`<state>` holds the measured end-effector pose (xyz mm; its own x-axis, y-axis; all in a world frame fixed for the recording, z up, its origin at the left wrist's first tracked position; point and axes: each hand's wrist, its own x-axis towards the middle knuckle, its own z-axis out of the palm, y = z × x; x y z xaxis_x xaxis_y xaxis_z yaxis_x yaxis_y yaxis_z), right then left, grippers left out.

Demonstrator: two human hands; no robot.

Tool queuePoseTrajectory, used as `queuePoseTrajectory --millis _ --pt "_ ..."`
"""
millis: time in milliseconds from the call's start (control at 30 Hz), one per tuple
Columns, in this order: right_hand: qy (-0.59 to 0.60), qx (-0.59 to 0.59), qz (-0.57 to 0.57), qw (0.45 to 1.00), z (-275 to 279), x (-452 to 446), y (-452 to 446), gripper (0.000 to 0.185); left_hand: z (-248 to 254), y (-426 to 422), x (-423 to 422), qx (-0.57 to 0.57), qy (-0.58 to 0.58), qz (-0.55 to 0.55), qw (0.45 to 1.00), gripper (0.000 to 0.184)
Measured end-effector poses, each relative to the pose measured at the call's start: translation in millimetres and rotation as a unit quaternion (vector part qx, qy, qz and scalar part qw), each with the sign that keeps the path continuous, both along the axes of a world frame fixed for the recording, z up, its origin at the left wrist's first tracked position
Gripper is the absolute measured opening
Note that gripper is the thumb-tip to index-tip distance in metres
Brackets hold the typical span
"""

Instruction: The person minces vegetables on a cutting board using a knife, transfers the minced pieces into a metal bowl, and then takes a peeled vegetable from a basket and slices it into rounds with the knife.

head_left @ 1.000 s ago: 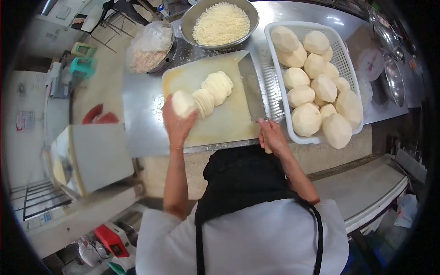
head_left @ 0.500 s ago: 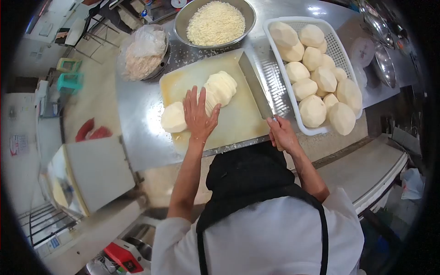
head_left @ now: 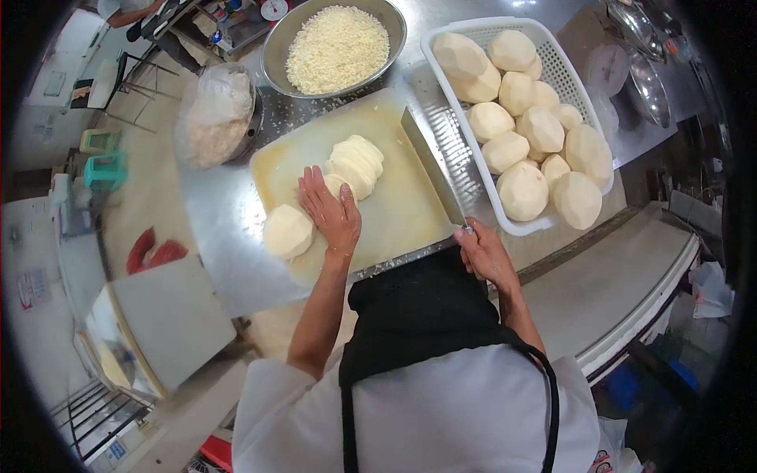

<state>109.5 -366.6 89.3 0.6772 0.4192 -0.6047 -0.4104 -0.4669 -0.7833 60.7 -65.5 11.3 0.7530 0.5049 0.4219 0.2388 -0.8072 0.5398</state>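
Observation:
My left hand (head_left: 331, 213) lies with fingers stretched out over the near end of a sliced, peeled pale root vegetable (head_left: 359, 162). Its slices lean in a row on the cutting board (head_left: 410, 209). Beside the fingers, on the board's left edge, sits a whole peeled root vegetable (head_left: 288, 232). Gripped by its handle in my right hand (head_left: 482, 251) is a wide-bladed knife (head_left: 430, 165). The long blade lies along the right side of the board, apart from the slices. My fingers hide most of the handle.
A white perforated basket (head_left: 520, 229) of peeled root vegetables stands right of the board. Behind are a metal bowl (head_left: 272, 67) of chopped pale bits and a bag-covered container (head_left: 217, 130). Small bits litter the steel table (head_left: 213, 229). Another person (head_left: 130, 16) is at the far left.
The camera view has shifted. My left hand has slid slightly toward me along the slices, and the whole vegetable lies nearer my body. My right hand still grips the knife at the board's right side.

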Motion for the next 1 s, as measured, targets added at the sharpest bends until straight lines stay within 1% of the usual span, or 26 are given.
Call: queuePoseTrajectory --millis 100,167,267,367,500,567,667,700,800,867,900,967,1000 --pt "0.005 -0.026 -0.011 1.0 1 8 3 0.059 -10 -2 -1 -0.011 -0.008 0.006 1.0 0.063" --pt "0.002 -0.018 -0.003 1.0 -2 11 3 0.057 -15 -1 -7 -0.012 -0.003 0.001 1.0 0.062" --pt "0.01 0.001 0.004 1.0 -5 17 2 0.054 -8 -6 2 0.073 0.087 0.015 0.993 0.059" --pt "0.022 0.023 -0.002 0.999 -7 21 2 0.052 -12 -5 4 0.094 0.087 0.025 0.991 0.055" --pt "0.038 0.035 -0.004 0.999 -12 24 2 0.05 -15 -9 15 0.076 0.089 0.012 0.993 0.052" --pt "0.038 0.014 -0.01 0.999 -13 22 5 0.049 -19 -11 28 0.071 0.065 0.0 0.995 0.052" --pt "0.014 0.007 -0.009 1.0 -6 22 14 0.05 -18 -18 41 0.092 0.071 0.009 0.993 0.053" --pt "0.005 0.008 -0.007 1.0 -4 19 15 0.051 -16 -19 44 0.081 0.069 0.006 0.994 0.054" --pt "0.017 0.047 -0.001 0.999 -10 12 16 0.062 -10 -22 42 0.033 0.071 0.001 0.997 0.054" --pt "0.047 0.049 -0.01 0.998 -4 12 20 0.059 -2 -20 38 -0.012 0.071 -0.007 0.997 0.054" --pt "0.062 0.051 -0.014 0.997 0 13 22 0.057 5 -13 35 -0.054 0.036 -0.02 0.998 0.052" --pt "0.038 0.023 -0.02 0.999 6 14 22 0.057 25 7 20 -0.14 -0.03 -0.053 0.988 0.049" --pt "0.027 0.007 -0.024 0.999 7 14 21 0.057 37 24 8 -0.029 -0.005 -0.039 0.999 0.04"
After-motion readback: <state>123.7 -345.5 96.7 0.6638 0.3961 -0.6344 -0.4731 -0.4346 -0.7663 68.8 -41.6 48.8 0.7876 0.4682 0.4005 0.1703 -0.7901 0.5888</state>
